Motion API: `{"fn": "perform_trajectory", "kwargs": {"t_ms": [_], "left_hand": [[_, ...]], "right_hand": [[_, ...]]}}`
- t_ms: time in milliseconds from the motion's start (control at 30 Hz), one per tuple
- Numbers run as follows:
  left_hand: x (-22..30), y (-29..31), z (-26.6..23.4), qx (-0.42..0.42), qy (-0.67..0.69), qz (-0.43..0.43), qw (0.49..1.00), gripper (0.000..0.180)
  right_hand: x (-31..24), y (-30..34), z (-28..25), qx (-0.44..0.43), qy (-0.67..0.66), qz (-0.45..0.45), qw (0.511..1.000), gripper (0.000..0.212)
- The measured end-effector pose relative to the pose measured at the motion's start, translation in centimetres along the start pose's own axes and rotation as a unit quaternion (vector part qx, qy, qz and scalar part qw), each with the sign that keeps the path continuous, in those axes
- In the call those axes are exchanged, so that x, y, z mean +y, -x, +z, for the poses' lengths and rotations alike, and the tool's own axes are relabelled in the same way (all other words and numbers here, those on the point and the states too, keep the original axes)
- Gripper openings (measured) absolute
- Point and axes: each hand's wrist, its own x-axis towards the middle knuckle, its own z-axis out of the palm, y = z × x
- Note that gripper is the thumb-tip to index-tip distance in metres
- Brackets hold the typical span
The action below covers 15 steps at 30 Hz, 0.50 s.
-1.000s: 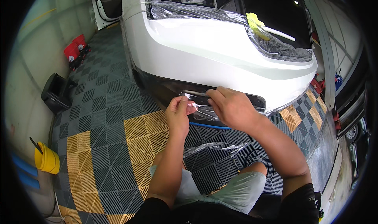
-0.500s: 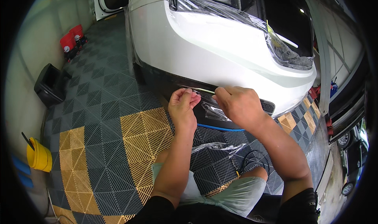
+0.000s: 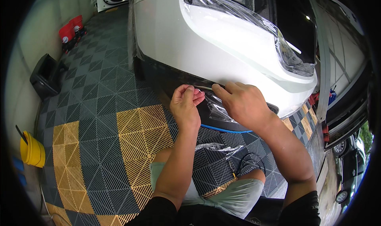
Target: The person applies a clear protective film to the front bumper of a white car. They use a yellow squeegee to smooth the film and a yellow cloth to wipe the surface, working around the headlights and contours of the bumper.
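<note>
A white car bumper (image 3: 222,47) with a dark lower trim (image 3: 166,76) stands in front of me. My left hand (image 3: 186,103) is at the trim's upper edge, thumb and fingertips pinched on a thin bit of clear film (image 3: 201,91). Just right of it, my right hand (image 3: 244,103) is closed, its bent fingers against the seam between white paint and dark trim. Whatever its fingertips hold is hidden. A thin pale line (image 3: 205,87) runs between the two hands. Below them, crumpled clear film (image 3: 217,110) hangs over the trim.
Loose film (image 3: 222,147) lies on the tiled floor (image 3: 107,158) by my knees. On the left are a yellow bucket (image 3: 32,149), a black bin-like box (image 3: 47,76) and red containers (image 3: 70,29). Clear sheeting (image 3: 291,59) covers the car's upper parts. A blue edge (image 3: 222,129) runs under the bumper.
My right hand has shifted slightly left along the seam, closer to my left hand, so less of the pale line shows. My left hand keeps its pinch. The view has turned a little.
</note>
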Motion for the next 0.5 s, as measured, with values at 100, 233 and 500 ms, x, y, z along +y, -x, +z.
{"fn": "perform_trajectory", "kwargs": {"t_ms": [100, 233, 500], "left_hand": [[-0.18, 0.02, -0.07, -0.002, 0.009, 0.006, 1.0, 0.008], [-0.41, 0.09, -0.13, 0.0, 0.015, 0.013, 1.0, 0.007], [-0.11, 0.38, 0.14, 0.004, -0.001, 0.013, 1.0, 0.006]], "right_hand": [[-0.29, -0.24, -0.3, -0.001, 0.008, -0.004, 1.0, 0.027], [-0.23, -0.44, -0.31, 0.013, 0.018, -0.01, 1.0, 0.025], [-0.83, -0.31, 0.07, 0.029, 0.034, -0.005, 0.999, 0.025]]}}
